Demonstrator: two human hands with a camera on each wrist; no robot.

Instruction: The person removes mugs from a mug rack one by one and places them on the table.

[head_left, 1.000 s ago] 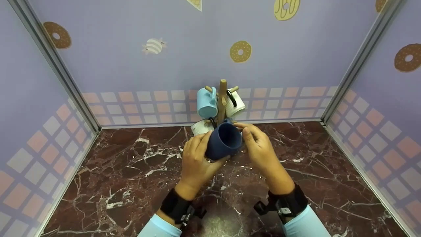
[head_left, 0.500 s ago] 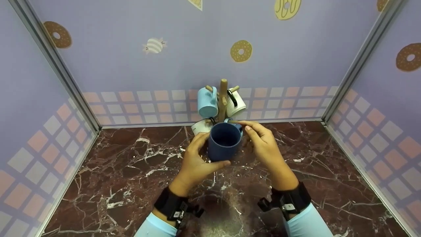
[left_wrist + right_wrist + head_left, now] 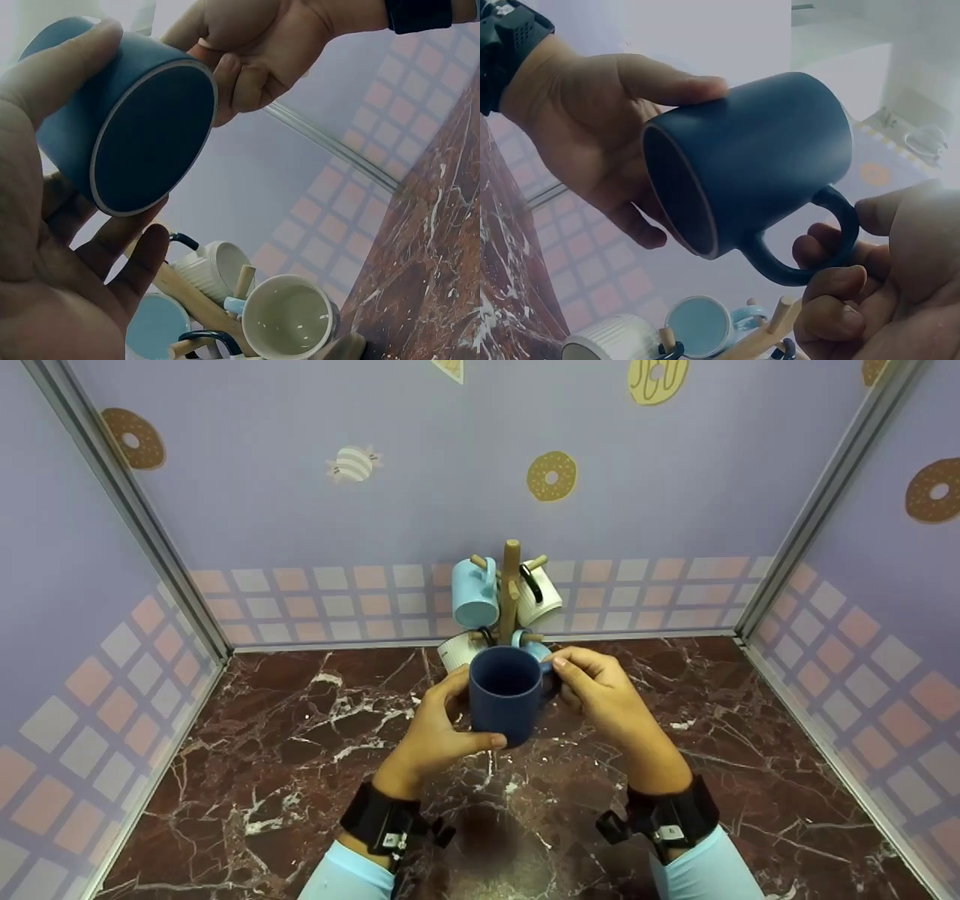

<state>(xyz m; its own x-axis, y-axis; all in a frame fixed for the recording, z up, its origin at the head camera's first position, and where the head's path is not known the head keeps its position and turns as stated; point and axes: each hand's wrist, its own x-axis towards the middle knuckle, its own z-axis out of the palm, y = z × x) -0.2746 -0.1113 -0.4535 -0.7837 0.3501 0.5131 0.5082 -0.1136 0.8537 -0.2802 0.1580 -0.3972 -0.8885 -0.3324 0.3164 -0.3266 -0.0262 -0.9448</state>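
A dark blue mug [image 3: 504,697] is held in the air in front of a wooden mug tree [image 3: 511,585]. My left hand [image 3: 439,727] grips its body, thumb across the near side and fingers behind. My right hand [image 3: 604,690] pinches the mug's handle [image 3: 840,232], which points right. In the left wrist view the mug's flat base [image 3: 155,139] faces that camera. On the tree hang a light blue mug [image 3: 474,596] at upper left and a white mug with black handle [image 3: 538,596] at upper right. Lower down are a white mug [image 3: 459,651] and another light blue mug [image 3: 534,647], partly hidden.
The tree stands near the back wall [image 3: 420,510] on a dark red marbled tabletop [image 3: 300,780]. Patterned panels [image 3: 862,660] rise along both sides.
The dark blue mug has come toward me and turned more upright, its handle swinging out to the right. My right fingers now hold that handle, and the lower light blue mug shows more.
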